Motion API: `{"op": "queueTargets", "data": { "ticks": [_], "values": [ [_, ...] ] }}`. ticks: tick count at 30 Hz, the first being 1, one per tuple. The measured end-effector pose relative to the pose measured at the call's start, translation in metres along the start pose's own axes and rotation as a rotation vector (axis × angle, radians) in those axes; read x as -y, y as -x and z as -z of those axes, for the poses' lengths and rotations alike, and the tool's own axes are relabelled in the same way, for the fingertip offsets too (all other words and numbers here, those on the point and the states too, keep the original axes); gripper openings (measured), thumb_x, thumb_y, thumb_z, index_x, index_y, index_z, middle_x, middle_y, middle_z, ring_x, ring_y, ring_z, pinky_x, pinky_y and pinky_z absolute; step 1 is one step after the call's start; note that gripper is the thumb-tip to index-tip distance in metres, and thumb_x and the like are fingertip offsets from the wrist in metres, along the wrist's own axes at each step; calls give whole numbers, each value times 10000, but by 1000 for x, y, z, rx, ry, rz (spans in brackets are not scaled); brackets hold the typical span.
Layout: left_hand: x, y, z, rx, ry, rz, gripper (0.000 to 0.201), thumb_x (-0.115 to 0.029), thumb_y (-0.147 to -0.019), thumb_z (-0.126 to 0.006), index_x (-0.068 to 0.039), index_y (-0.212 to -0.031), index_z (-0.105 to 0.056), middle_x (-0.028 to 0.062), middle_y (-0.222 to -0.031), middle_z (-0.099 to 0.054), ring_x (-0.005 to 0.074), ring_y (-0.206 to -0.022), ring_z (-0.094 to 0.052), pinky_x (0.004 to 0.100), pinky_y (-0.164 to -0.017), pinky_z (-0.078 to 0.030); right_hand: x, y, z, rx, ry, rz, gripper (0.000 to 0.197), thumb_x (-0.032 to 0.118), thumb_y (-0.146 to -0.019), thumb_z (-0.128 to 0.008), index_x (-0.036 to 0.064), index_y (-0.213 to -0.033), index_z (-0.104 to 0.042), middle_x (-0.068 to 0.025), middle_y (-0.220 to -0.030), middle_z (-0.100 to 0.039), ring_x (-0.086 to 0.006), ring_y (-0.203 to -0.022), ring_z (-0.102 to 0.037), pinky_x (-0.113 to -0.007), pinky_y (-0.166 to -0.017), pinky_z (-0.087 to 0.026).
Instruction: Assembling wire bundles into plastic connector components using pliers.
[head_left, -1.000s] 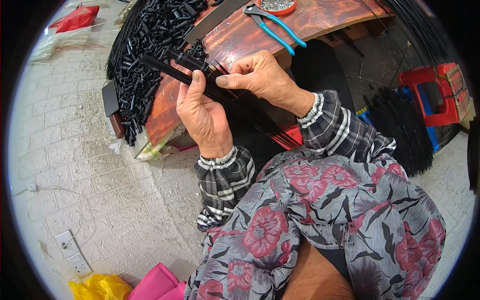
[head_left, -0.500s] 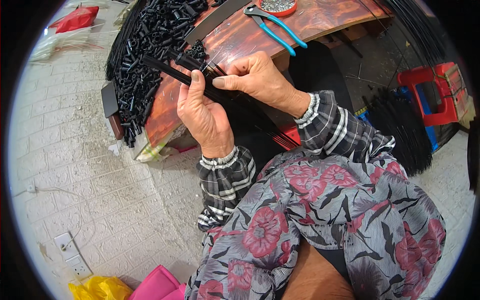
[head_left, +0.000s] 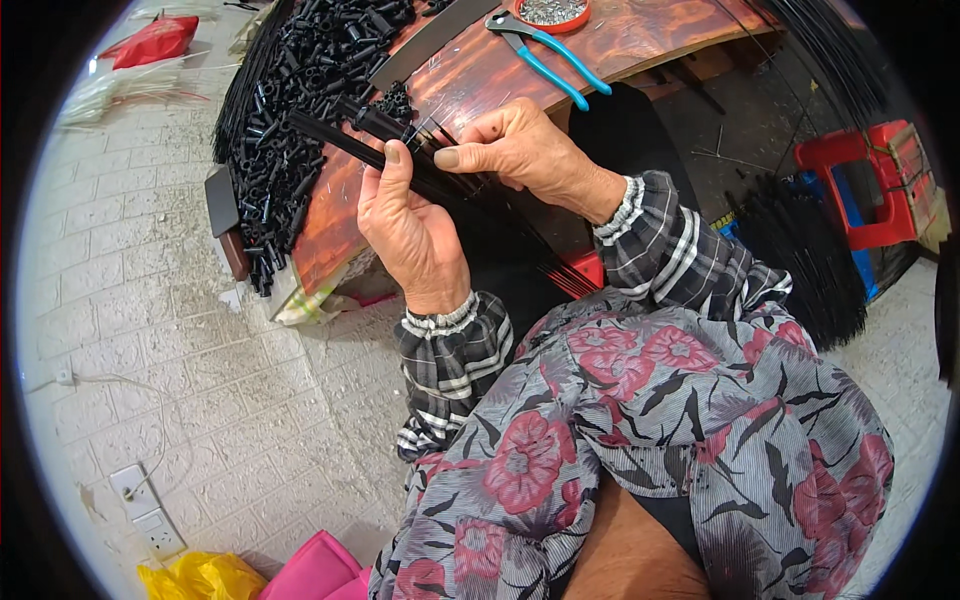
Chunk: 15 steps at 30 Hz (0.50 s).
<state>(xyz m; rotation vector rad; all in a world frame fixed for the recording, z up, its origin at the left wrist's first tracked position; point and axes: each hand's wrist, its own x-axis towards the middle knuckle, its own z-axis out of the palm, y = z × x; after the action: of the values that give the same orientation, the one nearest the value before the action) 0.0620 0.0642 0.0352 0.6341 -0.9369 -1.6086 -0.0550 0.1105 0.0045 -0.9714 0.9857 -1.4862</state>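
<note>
My left hand (head_left: 420, 245) is closed round what looks like a black umbrella frame (head_left: 335, 137), its thumb pressed along the top. One end of the frame points to the upper left, over the table; thin dark ribs (head_left: 540, 258) trail down toward my lap. At the frame's middle my right hand (head_left: 545, 155) pinches thin ribs between thumb and curled fingers. Just beyond my fingertips, slim metal pieces stick up beside a black plastic tube (head_left: 375, 122). The exact spot that my right fingertips grip is partly hidden by the thumb.
A heap of black plastic fittings (head_left: 290, 120) covers the left of the reddish table (head_left: 460, 90). Blue-handled pliers (head_left: 555, 72) lie near a red dish (head_left: 583, 22) of small metal parts. Black rods (head_left: 805, 265) and a red stool (head_left: 885, 185) stand at right.
My right hand has shifted slightly up and to the right, its thumb rising off the frame a little. My left hand keeps its grip almost in place.
</note>
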Motion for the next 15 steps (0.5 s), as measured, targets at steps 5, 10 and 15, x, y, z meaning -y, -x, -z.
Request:
{"op": "queueTargets", "data": {
  "ticks": [5,10,15],
  "values": [
    [-3,3,-2,43,-7,-30,139,-36,-803,-575,-11,-937,-554,13,-857,-577,84,-790,-532,204,-725,-411,-5,-1,-11,-126,16,216,299,222,-762,-664,51,-554,-534,85,-506,-402,3,-483,-332,-178,-424,-240],
    [-2,2,0,21,33,16,146,-44,-812,-566,-5,-952,-546,22,-872,-578,89,-794,-536,208,-732,-414,-11,-1,-15,-217,71,265,294,207,-775,-648,55,-558,-521,78,-511,-403,2,-464,-327,-180,-403,-233],
    [-3,6,-1,12,-3,-3,156,-54,-820,-560,4,-964,-542,29,-887,-574,91,-804,-533,210,-733,-414,2,2,-14,-127,23,182,268,214,-779,-641,50,-595,-538,67,-506,-418,-3,-414,-329,-169,-355,-223]
  ]
}}
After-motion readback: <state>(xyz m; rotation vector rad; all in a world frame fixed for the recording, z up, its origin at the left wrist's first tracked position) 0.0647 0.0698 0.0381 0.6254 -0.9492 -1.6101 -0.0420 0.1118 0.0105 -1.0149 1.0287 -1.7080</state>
